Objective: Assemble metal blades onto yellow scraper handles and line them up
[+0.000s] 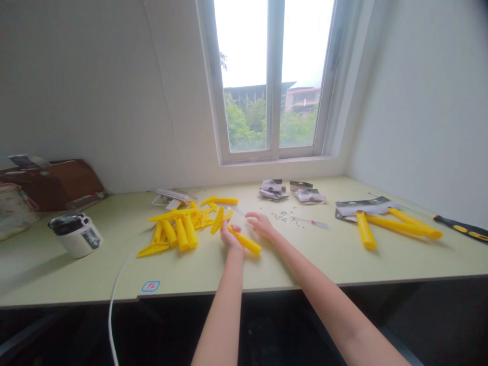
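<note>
- Our left hand [231, 238] and right hand [261, 225] rest just beside each other above the worktop [267, 269].
- A plastic handle [247, 243] touches our left hand and lies just in front of our right hand.
- Left of our left hand lies a heap of plastic parts [179, 231], with a small appliance [76, 236] well beyond it.
- Right of our right hand lie loose screws [282, 217], then a small screwdriver [309, 221].
- Farther right lie more plastic handles [396, 226], then a larger screwdriver [459, 229].
- Behind our hands lie hardware packets [272, 189], below a window [272, 81].
</note>
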Motion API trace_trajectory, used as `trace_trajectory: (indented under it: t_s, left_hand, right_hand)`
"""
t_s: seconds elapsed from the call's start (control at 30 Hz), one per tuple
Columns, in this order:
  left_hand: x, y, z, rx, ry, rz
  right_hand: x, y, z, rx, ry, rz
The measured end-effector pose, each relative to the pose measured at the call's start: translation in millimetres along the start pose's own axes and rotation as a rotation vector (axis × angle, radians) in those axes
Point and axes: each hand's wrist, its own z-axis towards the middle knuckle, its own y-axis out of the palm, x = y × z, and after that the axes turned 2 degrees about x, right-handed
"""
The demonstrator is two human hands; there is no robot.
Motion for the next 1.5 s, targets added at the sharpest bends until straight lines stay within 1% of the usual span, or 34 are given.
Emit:
trace_trajectory:
  t_s: [0.07,0.13,0.2,0.27,0.33,0.43,0.53,0.6,0.63,0.7,0.8,0.83,0.9,1.0,1.07,1.17,1.23,1.3,1.37,1.5]
  left_hand:
    - [2.1,1.5,-2.9,-0.032,-0.005,0.016]
    - [4.5,3.3,-5.9,-0.054,-0.053,0.022]
    - [6.9,4.8,-8.4,-0.081,-0.116,0.017]
    - [9.0,5.8,-10.5,-0.138,-0.175,0.006]
    - [10.8,6.1,-12.1,-0.228,-0.231,-0.026]
    - [13.4,5.5,-12.9,-0.361,-0.288,-0.060]
    - [15.1,4.7,-11.9,-0.437,-0.341,-0.030]
    - [14.6,5.1,-11.7,-0.467,-0.381,-0.029]
    - [13.9,5.7,-12.2,-0.475,-0.400,-0.030]
    - [11.5,7.7,-14.6,-0.478,-0.435,0.001]
    - [8.0,11.4,-19.7,-0.511,-0.489,0.132]
    - [7.2,12.6,-21.0,-0.530,-0.493,0.169]
    - [6.0,14.4,-22.0,-0.553,-0.481,0.201]
    - [3.1,16.1,-20.6,-0.527,-0.454,0.230]
    - [-0.1,16.2,-19.4,-0.528,-0.446,0.273]
    - [-5.1,14.5,-18.1,-0.546,-0.405,0.347]
    - [-7.5,12.5,-17.0,-0.550,-0.346,0.410]
    - [-9.0,10.6,-15.5,-0.572,-0.285,0.476]
    - [-9.8,9.4,-14.2,-0.610,-0.264,0.529]
    - [-9.5,10.0,-15.1,-0.690,-0.313,0.591]
  right_hand:
    - [0.9,8.0,7.1,-0.001,-0.121,-0.283]
    - [0.3,15.5,11.4,-0.044,-0.211,-0.497]
    - [-1.6,20.8,13.2,-0.124,-0.262,-0.638]
    - [-4.2,22.9,12.6,-0.171,-0.291,-0.716]
    - [-7.0,22.0,9.6,-0.146,-0.288,-0.744]
    - [-8.3,17.0,2.0,-0.016,-0.223,-0.760]
    - [-4.0,10.0,-5.5,0.109,-0.152,-0.742]
    - [-0.6,4.7,-9.2,0.161,-0.122,-0.711]
    - [0.3,1.9,-10.8,0.168,-0.111,-0.704]
    - [0.2,-3.6,-13.7,0.139,-0.103,-0.711]
    - [-1.1,-11.4,-17.6,0.084,-0.084,-0.714]
    - [-0.2,-14.1,-18.7,0.089,-0.064,-0.687]
    - [5.4,-20.9,-20.1,0.139,-0.013,-0.580]
    - [21.5,-36.1,-20.5,0.259,0.036,-0.334]
    - [32.9,-49.0,-20.8,0.322,0.084,-0.131]
    - [44.5,-67.3,-23.9,0.360,0.201,0.198]
    - [47.3,-75.6,-28.1,0.363,0.243,0.338]
    - [46.9,-79.9,-32.6,0.364,0.240,0.404]
    - [44.3,-80.9,-36.2,0.364,0.217,0.430]
    - [35.9,-78.3,-39.8,0.399,0.150,0.465]
